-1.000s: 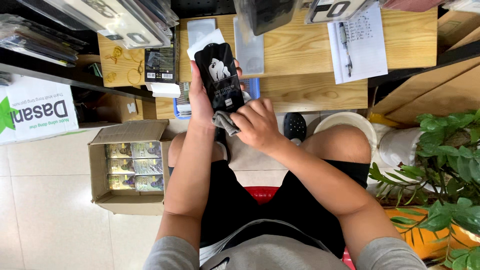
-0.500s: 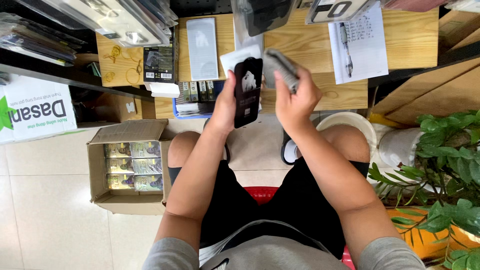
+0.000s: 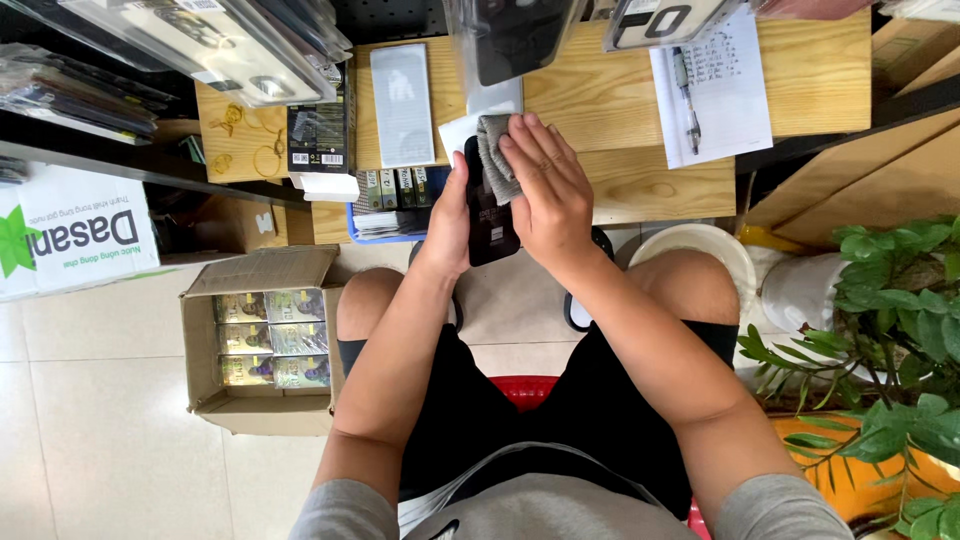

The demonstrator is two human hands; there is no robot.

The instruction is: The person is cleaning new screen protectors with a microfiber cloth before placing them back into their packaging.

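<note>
My left hand [image 3: 452, 222] grips a flat black packaged item [image 3: 491, 222], held upright over my lap in front of the wooden desk [image 3: 600, 100]. My right hand [image 3: 545, 190] presses a folded grey cloth [image 3: 494, 155] against the upper face of that black item. A white card shows behind the item's top edge. I sit on a red stool [image 3: 520, 388] with both knees apart.
An open cardboard box [image 3: 262, 345] of small packs stands on the tiled floor at left. On the desk lie a clear rectangular pack [image 3: 402, 105], a paper sheet with a pen [image 3: 712, 85] and a blue tray of small boxes [image 3: 390, 200]. A potted plant [image 3: 880, 340] stands at right.
My right hand lifted the grey cloth away to the right, then brought it back onto the black item. The left hand shifted the item slightly right and higher.
</note>
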